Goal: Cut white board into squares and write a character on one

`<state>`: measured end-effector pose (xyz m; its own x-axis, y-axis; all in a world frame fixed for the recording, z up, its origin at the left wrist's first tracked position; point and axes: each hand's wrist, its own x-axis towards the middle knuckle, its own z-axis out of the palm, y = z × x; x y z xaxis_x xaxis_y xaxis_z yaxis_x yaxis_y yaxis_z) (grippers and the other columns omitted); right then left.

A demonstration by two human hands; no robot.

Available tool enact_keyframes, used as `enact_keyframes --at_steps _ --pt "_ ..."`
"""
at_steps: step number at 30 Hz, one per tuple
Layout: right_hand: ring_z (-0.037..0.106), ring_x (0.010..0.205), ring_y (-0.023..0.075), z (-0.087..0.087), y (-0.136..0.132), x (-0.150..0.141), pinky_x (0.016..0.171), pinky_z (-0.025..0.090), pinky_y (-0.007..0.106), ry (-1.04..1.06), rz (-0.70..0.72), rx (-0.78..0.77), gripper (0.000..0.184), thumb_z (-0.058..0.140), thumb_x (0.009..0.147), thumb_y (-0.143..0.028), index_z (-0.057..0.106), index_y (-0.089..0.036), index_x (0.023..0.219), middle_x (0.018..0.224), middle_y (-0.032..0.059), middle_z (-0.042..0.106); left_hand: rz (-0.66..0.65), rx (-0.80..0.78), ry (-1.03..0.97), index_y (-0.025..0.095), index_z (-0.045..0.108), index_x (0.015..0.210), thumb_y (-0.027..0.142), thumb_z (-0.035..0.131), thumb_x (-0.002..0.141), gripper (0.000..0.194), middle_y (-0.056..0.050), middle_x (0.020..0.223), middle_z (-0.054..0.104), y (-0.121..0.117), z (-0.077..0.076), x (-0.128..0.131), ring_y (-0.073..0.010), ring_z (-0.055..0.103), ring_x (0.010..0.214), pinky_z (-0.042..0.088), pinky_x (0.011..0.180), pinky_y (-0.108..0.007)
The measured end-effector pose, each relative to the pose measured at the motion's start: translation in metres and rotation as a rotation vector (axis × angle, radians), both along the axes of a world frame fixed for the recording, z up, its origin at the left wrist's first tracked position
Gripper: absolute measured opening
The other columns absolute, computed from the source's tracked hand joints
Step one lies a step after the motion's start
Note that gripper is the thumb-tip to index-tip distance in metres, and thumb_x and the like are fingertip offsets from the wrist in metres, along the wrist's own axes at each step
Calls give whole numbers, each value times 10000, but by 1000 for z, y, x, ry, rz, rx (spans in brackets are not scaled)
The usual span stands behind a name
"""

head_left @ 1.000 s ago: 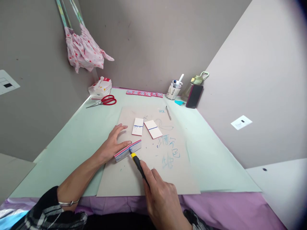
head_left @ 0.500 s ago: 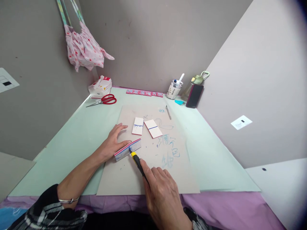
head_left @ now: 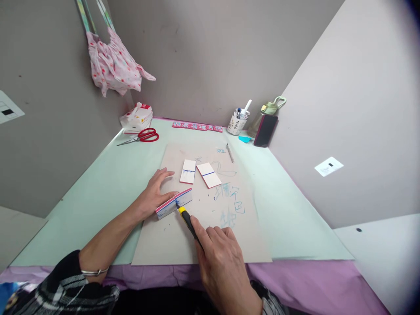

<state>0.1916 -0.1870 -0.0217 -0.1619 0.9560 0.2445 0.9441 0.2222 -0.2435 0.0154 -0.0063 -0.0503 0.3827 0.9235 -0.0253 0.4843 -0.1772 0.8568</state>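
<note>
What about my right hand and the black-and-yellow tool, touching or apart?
Touching. The head view shows the right hand gripping the black-and-yellow tool, fingers wrapped around its handle.

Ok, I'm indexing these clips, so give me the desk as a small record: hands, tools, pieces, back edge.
left hand: fingers spread, thumb against the pink-edged block
right hand: holds the black-and-yellow tool, its tip at the block's blue-marked side
flat pieces: left card and right card, white, each with a blue line across
surface: marked grey board
other tools: red-handled scissors, slim silver tool
back edge: pink strip, pen cup, green bottle, phone
</note>
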Motion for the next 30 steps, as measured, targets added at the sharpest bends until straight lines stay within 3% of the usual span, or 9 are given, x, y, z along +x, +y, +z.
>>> enact_keyframes --at_steps 17,30 --pt "487 738 215 0 0 2 734 300 361 -9 9 -22 647 481 856 24 385 -129 1476 824 30 583 26 74 40 256 446 1406 685 647 750 809 -109 1652 183 2 -11 -1 -302 73 1534 178 1222 -531" --pt "521 751 218 1 1 2 751 310 371 -25 8 -33 612 473 877 0 400 -121 1473 834 38 608 25 80 76 245 458 1400 668 663 746 805 -114 1647 195 2 -10 -1 -302 82 1533 179 1226 -516"
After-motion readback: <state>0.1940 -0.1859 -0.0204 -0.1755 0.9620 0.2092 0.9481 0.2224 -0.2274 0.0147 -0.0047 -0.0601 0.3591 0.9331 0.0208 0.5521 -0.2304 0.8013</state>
